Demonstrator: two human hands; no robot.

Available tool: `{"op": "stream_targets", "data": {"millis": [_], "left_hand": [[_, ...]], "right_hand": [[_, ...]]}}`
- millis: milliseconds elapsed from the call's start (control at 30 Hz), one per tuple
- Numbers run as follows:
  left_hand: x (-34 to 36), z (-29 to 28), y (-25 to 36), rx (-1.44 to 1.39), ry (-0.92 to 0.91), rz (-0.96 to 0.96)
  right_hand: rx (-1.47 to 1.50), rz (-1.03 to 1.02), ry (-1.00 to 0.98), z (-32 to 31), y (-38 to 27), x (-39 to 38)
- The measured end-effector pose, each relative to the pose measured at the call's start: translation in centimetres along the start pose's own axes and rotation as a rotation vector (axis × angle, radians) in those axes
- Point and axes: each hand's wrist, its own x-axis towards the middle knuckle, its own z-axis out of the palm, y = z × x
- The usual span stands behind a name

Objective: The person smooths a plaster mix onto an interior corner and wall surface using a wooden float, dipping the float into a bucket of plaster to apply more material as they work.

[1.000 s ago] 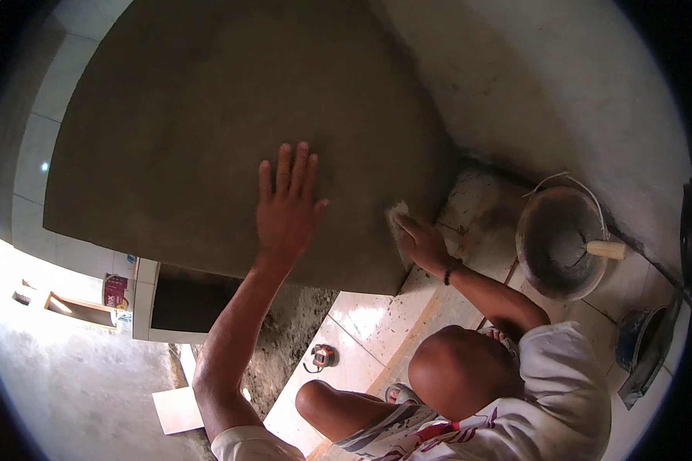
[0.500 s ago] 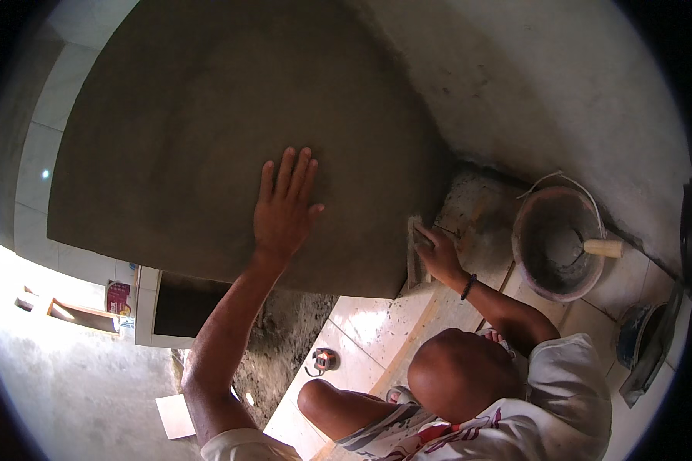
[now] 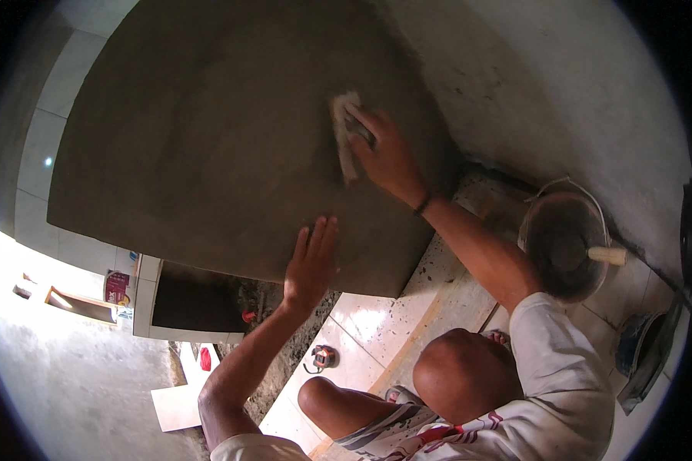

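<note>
My right hand (image 3: 392, 161) grips a plastering float (image 3: 343, 154) by its handle, with the pale blade of the float against a grey cement surface (image 3: 184, 146). Slightly blurred, the float sits in the upper right part of that surface. Nearer to me, my left hand (image 3: 311, 265) rests on the same surface close to its near edge, fingers stretched out and nothing in them. The cement looks smooth and dark, with faint lighter smears.
Right of my right forearm stands a bucket (image 3: 536, 219) with a wooden-handled trowel (image 3: 607, 255) in it. A tape measure (image 3: 324, 357) lies on pale floor tiles. A dark container (image 3: 640, 342) is at far right. A bare wall (image 3: 538, 92) borders the cement.
My right hand has carried the float from the surface's lower right edge up and left onto the cement. My left hand has slid down toward the near edge and slightly right.
</note>
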Motion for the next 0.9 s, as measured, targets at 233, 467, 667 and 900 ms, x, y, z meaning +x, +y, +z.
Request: {"op": "stream_targets", "data": {"millis": [233, 467, 667, 900], "left_hand": [[-5.4, -2.5, 2.4, -0.332, -0.042, -0.109], [-5.9, -5.0, -1.5, -0.248, 0.189, -0.224], [1.5, -9.6, -7.3, -0.116, 0.386, -0.319], [9.8, -4.6, -6.3, -0.030, 0.540, -0.195]], "right_hand": [[-0.335, -0.544, -0.042, 5.4, 1.4, -8.2], [-0.039, -0.042, 0.140, 4.1, 5.2, -3.6], [-0.240, -0.302, -0.101, 7.0, 2.5, -12.4], [-0.343, 0.231, -0.269, -8.8, 7.6, -22.9]]}}
